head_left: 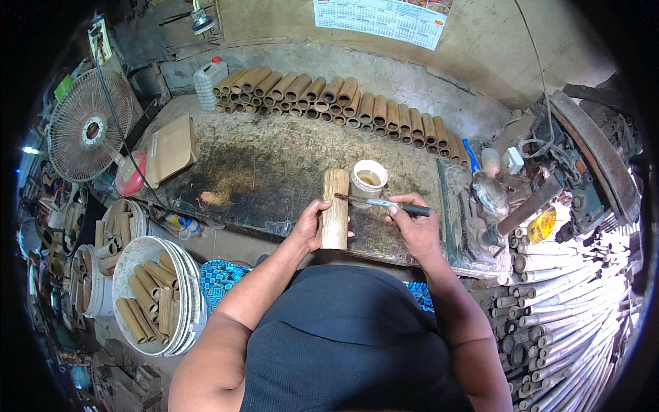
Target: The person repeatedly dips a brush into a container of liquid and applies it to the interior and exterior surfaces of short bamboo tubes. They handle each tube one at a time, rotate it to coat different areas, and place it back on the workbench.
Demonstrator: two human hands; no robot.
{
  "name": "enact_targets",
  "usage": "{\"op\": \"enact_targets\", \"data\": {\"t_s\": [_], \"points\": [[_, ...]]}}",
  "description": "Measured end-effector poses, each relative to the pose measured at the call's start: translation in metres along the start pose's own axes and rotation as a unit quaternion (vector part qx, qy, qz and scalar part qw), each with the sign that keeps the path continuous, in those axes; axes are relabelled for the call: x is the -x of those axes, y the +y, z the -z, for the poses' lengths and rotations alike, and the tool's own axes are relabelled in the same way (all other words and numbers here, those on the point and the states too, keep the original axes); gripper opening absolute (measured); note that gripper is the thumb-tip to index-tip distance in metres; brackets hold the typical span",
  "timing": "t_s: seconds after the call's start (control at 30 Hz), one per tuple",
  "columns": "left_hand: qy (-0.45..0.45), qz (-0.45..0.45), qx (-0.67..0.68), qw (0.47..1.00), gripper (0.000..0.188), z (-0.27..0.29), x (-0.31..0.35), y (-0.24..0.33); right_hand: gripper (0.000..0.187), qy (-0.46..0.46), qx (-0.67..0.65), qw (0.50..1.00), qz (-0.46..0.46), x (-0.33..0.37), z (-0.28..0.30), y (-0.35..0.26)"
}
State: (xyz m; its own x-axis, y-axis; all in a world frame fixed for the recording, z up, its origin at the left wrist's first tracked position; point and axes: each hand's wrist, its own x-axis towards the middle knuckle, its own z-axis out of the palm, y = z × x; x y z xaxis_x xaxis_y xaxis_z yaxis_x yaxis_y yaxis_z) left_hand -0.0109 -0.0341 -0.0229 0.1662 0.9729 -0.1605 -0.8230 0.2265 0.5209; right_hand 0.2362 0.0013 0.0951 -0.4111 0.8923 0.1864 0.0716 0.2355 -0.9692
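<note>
My left hand (316,225) is wrapped round a pale bamboo tube (335,230), held upright above the near edge of the workbench. Between the fingers of my right hand (416,230) is a slim paintbrush (374,201) with a dark handle and a metal middle. Its dark tip touches the side of the tube, above my left thumb. Just behind the brush stands a white cup (369,176) with brownish liquid in it.
Stacked bamboo tubes (316,89) line the back of the worn bench (233,178), beside a white jug (209,84). At left are a fan (89,127), a brown envelope (169,152) and a bucket (127,264) of tubes. A metal vise-like tool (491,237) and long bamboo poles (570,323) lie right.
</note>
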Motion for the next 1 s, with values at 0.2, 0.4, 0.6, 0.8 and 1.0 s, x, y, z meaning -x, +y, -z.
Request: {"op": "enact_targets", "data": {"t_s": [0.2,0.4,0.6,0.8,1.0], "points": [[0.002,0.0,-0.006,1.0,0.054,0.0,-0.002,-0.002,0.017,0.008,0.026,0.999,0.016,0.004,-0.002,-0.008],[0.012,-0.013,-0.001,1.0,0.055,0.002,-0.004,-0.002,0.016,0.016,-0.026,0.999,0.011,0.017,0.0,-0.02],[0.032,-0.01,-0.006,0.999,0.057,0.001,-0.003,-0.003,0.012,-0.001,0.043,0.998,0.041,0.022,-0.001,-0.013],[0.024,-0.007,-0.006,1.0,0.057,0.002,-0.004,-0.002,0.012,0.003,0.081,0.996,0.03,0.021,-0.003,-0.009],[0.006,-0.006,0.003,1.0,0.056,0.007,-0.005,-0.002,0.013,0.009,0.022,0.999,0.036,0.021,-0.001,-0.014]]}}
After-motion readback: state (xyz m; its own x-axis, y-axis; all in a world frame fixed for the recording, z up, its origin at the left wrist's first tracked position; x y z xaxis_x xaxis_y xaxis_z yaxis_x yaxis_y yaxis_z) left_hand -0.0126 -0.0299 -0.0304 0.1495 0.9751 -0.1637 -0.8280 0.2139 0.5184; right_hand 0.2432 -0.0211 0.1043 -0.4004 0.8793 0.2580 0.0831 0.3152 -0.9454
